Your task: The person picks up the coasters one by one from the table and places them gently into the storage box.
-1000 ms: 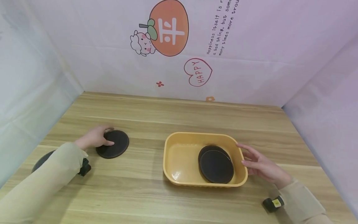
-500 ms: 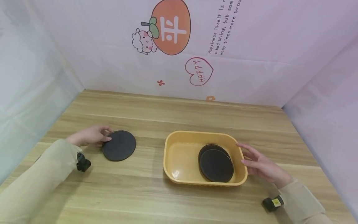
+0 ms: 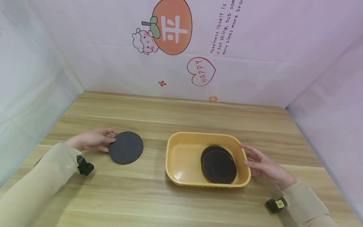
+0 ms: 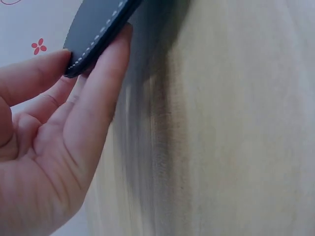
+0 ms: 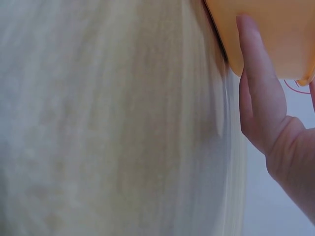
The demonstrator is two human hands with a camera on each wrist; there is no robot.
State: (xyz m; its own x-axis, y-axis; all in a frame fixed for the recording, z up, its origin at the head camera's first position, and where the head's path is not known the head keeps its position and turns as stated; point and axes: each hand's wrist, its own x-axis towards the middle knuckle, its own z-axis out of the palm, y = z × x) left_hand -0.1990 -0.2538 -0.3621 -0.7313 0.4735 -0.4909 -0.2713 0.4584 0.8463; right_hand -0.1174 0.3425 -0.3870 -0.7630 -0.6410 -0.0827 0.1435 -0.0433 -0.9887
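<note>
My left hand (image 3: 97,139) pinches a round black coaster (image 3: 126,147) by its edge, thumb on top and fingers underneath. In the left wrist view this coaster (image 4: 101,27) shows pale stitching along its rim and tilts above the wood. Two more black coasters (image 3: 219,167) lie overlapping at the right end of a yellow plastic basin (image 3: 181,157). At the basin's right end my right hand (image 3: 265,165) grips the rim. Seen from the right wrist, fingers of this hand (image 5: 263,93) lie along the basin's outer wall (image 5: 275,39).
A dark edge (image 3: 37,161) peeks out beside the left sleeve (image 3: 42,183), which hides most of it. The wooden table (image 3: 147,205) ends at a printed white cloth (image 3: 113,63) behind, with cloth sides at left and right.
My left hand has lifted the coaster from the table and brought it a little to the right. My right hand and the basin have stayed in place.
</note>
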